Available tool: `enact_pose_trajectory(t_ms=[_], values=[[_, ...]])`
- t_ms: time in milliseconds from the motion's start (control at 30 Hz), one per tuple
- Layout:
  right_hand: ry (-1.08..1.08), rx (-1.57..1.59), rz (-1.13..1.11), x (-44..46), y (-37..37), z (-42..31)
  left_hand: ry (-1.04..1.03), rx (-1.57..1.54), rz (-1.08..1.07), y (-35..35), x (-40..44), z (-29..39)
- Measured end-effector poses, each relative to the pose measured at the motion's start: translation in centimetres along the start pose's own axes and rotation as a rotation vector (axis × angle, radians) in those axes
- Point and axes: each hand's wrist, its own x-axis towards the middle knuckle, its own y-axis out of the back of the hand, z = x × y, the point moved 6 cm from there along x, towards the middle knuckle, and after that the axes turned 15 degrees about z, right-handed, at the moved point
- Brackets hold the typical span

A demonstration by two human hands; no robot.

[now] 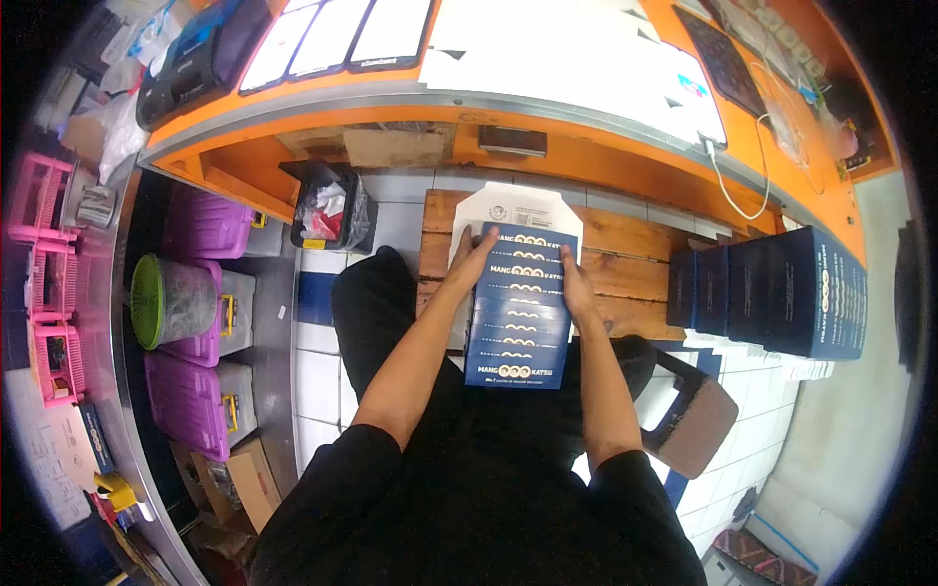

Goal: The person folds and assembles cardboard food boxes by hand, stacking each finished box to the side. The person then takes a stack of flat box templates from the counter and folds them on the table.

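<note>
A stack of dark blue printed boxes (518, 337) with "KATSU" lettering stands between my hands, its near end close to my lap. My left hand (476, 262) grips the upper left side, thumb over the edge of a box. Opposite it, my right hand (576, 281) presses against the upper right side. Flat white and brown cardboard (532, 203), printed with a small logo, lies under and behind the stack on the wooden slatted bench (611, 278). The undersides of both hands are hidden.
More blue boxes (772, 293) stand in a row at the right. An orange counter (586, 181) with tablets (391, 34) spans the front. A small bin (332, 210) sits left of the bench, purple-lidded containers (186, 386) farther left. A brown seat (694, 425) is beside my right leg.
</note>
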Motion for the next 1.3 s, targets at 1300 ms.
enact_pose_trajectory(t_ms=[1300], values=[[0.408, 0.398, 0.467, -26.2, 24.8, 4.2, 0.333, -0.322, -0.876, -0.9, -11.0, -1.4]])
